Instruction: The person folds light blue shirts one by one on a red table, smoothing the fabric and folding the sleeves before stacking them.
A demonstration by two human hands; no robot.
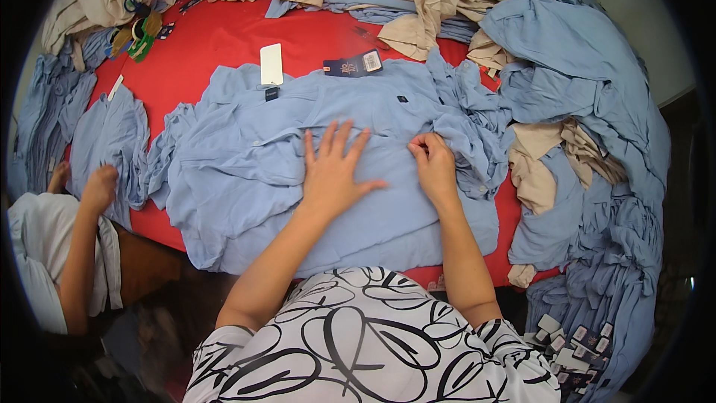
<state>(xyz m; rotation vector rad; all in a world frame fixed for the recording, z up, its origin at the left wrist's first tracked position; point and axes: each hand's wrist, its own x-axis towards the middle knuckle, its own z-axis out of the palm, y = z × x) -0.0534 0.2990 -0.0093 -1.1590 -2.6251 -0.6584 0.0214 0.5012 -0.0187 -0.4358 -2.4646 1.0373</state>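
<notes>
A light blue shirt (246, 172) lies spread flat across the red table (216, 37) in front of me. My left hand (334, 168) rests palm down on its middle with the fingers spread apart. Beside it, my right hand (432, 166) has its fingers curled and pinches a fold of the same shirt's fabric. A dark hang tag (353, 64) and a white tag (271, 64) lie at the shirt's far edge near the collar.
Heaps of blue and beige garments (574, 97) ring the table at the back and right. A stack of blue shirts with tags (589, 328) hangs at lower right. Another person's hand (99, 186) rests on a blue garment (112, 138) at left. Scissors (138, 33) lie far left.
</notes>
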